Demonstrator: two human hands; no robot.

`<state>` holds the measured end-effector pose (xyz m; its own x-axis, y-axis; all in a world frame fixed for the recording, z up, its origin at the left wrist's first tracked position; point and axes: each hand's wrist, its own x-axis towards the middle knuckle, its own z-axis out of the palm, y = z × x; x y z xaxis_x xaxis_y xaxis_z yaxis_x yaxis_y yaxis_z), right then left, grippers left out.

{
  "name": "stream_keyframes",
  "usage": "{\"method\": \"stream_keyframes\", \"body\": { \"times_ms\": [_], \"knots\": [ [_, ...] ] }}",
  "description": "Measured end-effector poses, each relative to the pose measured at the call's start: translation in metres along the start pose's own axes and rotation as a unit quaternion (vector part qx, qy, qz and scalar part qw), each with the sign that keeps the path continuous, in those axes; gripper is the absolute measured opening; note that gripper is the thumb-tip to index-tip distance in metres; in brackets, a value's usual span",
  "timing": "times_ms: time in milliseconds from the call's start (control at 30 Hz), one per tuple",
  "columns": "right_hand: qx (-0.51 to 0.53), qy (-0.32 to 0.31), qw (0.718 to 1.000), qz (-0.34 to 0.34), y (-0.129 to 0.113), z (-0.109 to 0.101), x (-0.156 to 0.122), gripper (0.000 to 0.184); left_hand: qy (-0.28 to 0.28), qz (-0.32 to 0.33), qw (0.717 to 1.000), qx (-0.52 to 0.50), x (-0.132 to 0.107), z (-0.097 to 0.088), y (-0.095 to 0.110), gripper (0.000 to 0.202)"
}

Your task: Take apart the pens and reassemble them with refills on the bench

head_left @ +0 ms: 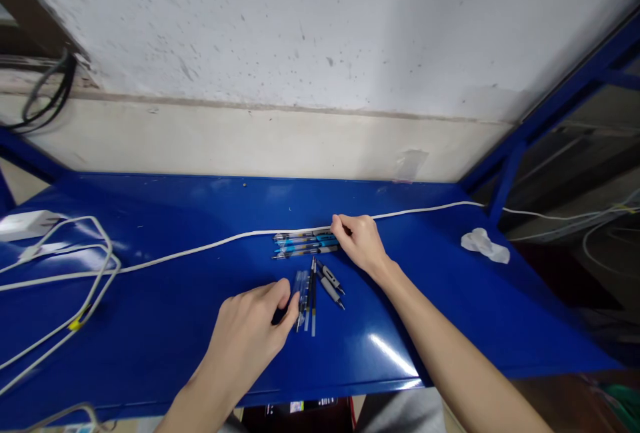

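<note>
Slim plastic pens [305, 244], light, stiff and apt to roll, are best taken by their barrels; they lie in rows on a blue metal bench [440, 313], the right hand [361, 241] at one row's ends, the left hand [247, 333] curled beside the loose pens [301, 293], either grip unclear.

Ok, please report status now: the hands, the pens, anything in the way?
Right hand at end of pen row. Left hand against loose pens. White cable just behind the row.
</note>
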<state>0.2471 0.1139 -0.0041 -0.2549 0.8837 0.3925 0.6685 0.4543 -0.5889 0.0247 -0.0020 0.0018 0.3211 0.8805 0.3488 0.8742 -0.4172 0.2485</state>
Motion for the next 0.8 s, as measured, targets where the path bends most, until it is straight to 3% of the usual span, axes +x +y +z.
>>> {"method": "stream_keyframes", "body": {
  "times_ms": [300, 467, 800],
  "knots": [
    [0.006, -0.009, 1.0, -0.01, 0.002, 0.0, -0.001, 0.043, -0.072, -0.059, 0.996, 0.012, 0.006, -0.002, -0.009, 0.022],
    [0.009, -0.011, 1.0, -0.01, 0.003, 0.0, 0.0, 0.043, -0.1, -0.089, 0.991, 0.026, 0.01, -0.005, -0.009, 0.03],
    [0.006, -0.019, 1.0, -0.006, 0.001, -0.001, -0.001, 0.044, -0.132, -0.07, 0.983, 0.109, 0.02, -0.003, -0.005, 0.027]
  ]
}}
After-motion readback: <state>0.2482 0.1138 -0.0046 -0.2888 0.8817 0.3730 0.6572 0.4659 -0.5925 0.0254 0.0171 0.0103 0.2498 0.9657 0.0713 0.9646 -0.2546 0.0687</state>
